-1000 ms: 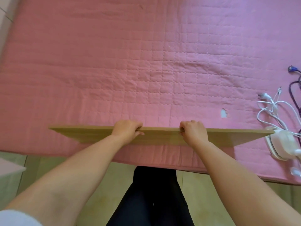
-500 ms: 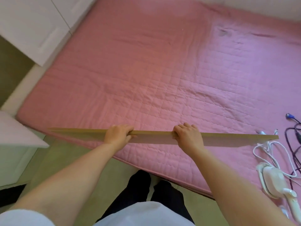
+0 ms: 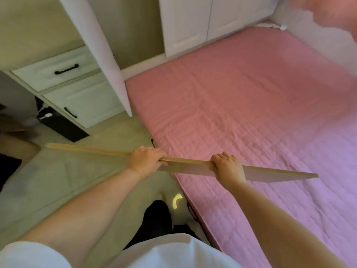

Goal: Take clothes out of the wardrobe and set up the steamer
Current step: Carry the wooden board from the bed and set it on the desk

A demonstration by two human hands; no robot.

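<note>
**A:** What are you holding?

**B:** You are holding a long, flat, light brown wooden board. You see it almost edge-on, so it looks thin. Your left hand grips it near the middle, with the fingers curled over the top edge. Your right hand grips it further along to the right, and its fingers are wrapped over the top edge too. Both hands are clamped tight on the board.

**A:** Where is the board?

**B:** You hold it up in the air in front of your body. Its left end hangs over the pale green floor. Its right end hangs over the pink quilted mattress. The right end sits a little lower in the picture than the left end.

**A:** What else is near you?

**B:** The mattress lies on the floor on your right. A white wardrobe door stands open at the far left corner of the mattress. More white doors stand shut behind the mattress. On your left you have white drawers with a black handle. A dark thing lies on the floor just below the drawers, but you cannot tell what it is. Your black trousers and white shirt show at the bottom.
</note>
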